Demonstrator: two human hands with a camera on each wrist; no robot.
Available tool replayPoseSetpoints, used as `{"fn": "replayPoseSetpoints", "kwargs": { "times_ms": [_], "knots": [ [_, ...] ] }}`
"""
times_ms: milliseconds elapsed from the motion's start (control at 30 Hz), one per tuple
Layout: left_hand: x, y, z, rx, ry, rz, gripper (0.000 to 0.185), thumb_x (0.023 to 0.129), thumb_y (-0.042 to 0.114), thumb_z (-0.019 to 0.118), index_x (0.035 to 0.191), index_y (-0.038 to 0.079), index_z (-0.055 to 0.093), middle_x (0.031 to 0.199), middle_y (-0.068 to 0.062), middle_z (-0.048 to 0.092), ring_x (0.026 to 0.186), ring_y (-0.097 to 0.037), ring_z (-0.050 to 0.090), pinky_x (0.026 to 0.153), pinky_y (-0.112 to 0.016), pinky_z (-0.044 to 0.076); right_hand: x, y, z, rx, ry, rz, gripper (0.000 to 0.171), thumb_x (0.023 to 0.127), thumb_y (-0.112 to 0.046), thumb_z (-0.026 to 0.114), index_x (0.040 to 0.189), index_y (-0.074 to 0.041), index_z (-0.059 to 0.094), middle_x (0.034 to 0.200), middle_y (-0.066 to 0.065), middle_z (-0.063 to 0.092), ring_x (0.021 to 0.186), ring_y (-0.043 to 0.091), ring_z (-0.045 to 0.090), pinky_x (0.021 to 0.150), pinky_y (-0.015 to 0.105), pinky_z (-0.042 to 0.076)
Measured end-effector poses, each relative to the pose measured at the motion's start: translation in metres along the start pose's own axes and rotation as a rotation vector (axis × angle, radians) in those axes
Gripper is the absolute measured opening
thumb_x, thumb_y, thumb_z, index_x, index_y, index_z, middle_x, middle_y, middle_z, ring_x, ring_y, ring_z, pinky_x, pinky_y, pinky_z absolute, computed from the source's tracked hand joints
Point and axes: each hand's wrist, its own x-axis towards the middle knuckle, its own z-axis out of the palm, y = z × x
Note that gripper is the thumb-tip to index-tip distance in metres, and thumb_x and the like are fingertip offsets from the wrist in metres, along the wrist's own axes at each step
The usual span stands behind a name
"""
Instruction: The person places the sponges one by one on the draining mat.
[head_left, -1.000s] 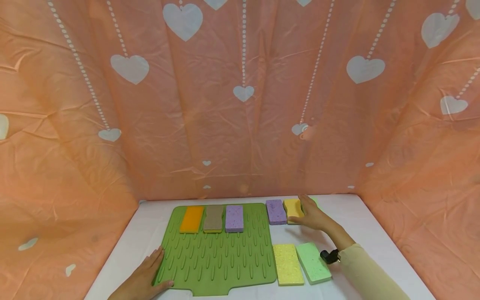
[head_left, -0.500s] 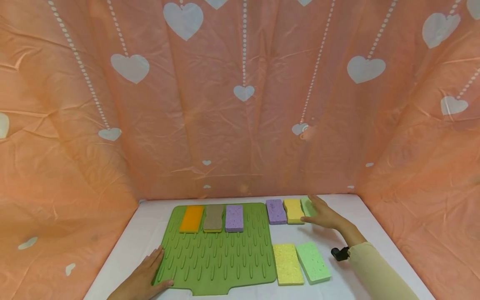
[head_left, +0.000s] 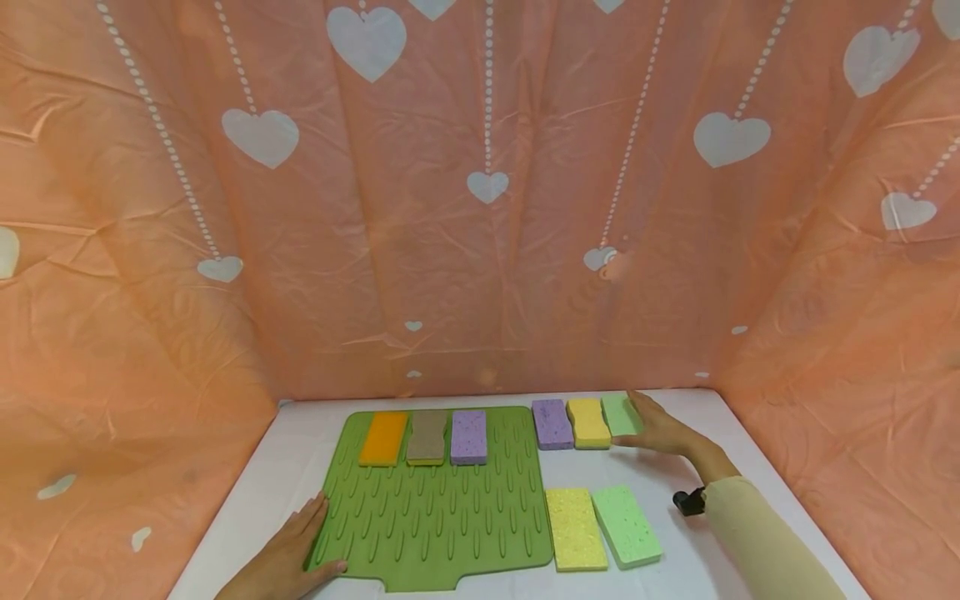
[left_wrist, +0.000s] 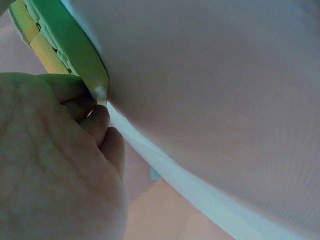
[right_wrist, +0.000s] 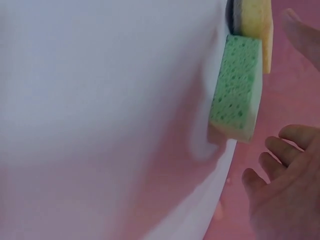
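Observation:
My left hand [head_left: 288,546] rests at the left edge of a green ribbed mat [head_left: 435,533], thumb near the front corner; its fingers meet the mat's rim in the left wrist view. At the back right, my right hand [head_left: 660,429] is spread beside a light green sponge [head_left: 618,415], the last in a row with a purple sponge [head_left: 552,423] and a yellow wavy-sided sponge [head_left: 588,423]. A gap shows between the right fingers and the green sponge [right_wrist: 237,85] in the right wrist view. That hand holds nothing.
Along the mat's back lie an orange sponge [head_left: 383,437], a grey-topped sponge [head_left: 427,435] and a purple sponge [head_left: 468,436]. A yellow sponge [head_left: 577,529] and a green sponge [head_left: 628,527] lie right of the mat. Hanging cloth [head_left: 487,283] encloses the white table.
My right hand has moved rightward, from over the yellow sponge to beside the back green sponge, uncovering both. The left hand and the sponges have stayed in place.

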Motion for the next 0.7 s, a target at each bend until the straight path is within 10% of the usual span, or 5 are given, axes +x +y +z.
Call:
{"fn": "replayPoseSetpoints", "kwargs": {
  "times_ms": [200,700],
  "knots": [
    [-0.002,-0.003,0.005,-0.021,0.062,0.048,0.104,0.093,0.052,0.079,0.153,-0.022,0.038,0.162,-0.04,0.036,0.151,-0.053,0.036,0.103,0.001,-0.012,0.002,0.01,0.0,0.07,-0.026,0.024,0.124,0.092,-0.043,0.086,0.167,0.011,0.003,0.173,0.038,0.004,0.157,0.061,0.006,0.122,0.079,0.011],
    [-0.001,-0.004,0.004,-0.042,0.039,0.045,0.105,0.094,0.052,0.079,0.153,-0.023,0.036,0.162,-0.042,0.035,0.149,-0.057,0.036,0.1,0.003,-0.015,0.005,0.022,-0.001,0.184,-0.058,0.043,0.126,0.09,-0.037,0.089,0.167,0.011,0.001,0.172,0.039,0.002,0.157,0.061,0.007,0.124,0.076,0.014]
  ]
}}
